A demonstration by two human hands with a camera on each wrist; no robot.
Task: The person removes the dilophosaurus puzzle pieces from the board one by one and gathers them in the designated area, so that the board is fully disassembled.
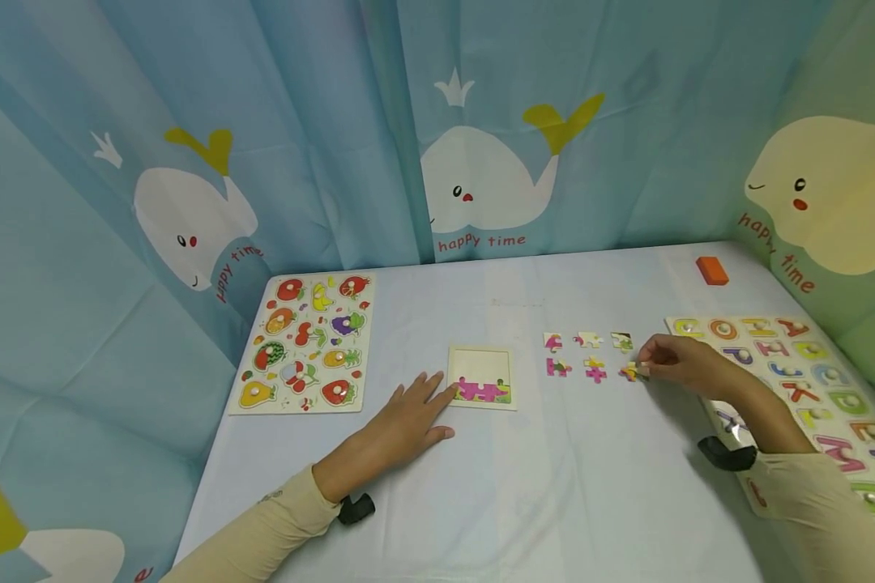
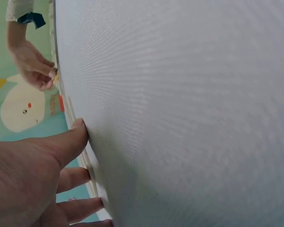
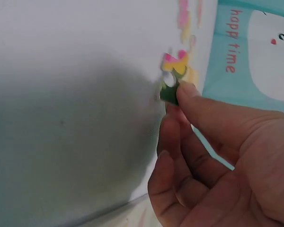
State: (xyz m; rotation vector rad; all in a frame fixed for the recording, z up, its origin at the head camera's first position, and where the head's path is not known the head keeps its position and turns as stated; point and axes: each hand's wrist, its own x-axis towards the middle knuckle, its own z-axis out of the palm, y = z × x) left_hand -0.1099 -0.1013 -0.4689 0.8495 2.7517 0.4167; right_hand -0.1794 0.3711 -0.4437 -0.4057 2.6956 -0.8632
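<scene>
In the head view my right hand (image 1: 676,360) pinches a jigsaw piece (image 1: 629,371) between thumb and fingers at the right end of the loose pieces. Up close in the right wrist view, that piece is yellow, pink and dark green with a white patch. My left hand (image 1: 407,423) lies with fingers extended, fingertips at the left edge of a small square puzzle tray (image 1: 481,362). Joined pink and green pieces (image 1: 481,392) fill the tray's lower part; its upper part shows bare wood. Between tray and right hand, several loose jigsaw pieces (image 1: 557,368) lie in two rows.
A fruit peg board (image 1: 309,314) lies at the table's left. Under and beside my right forearm is a letter peg board (image 1: 764,372). An orange block (image 1: 712,270) sits near the back right corner. A whale-print curtain (image 1: 379,186) hangs behind the table.
</scene>
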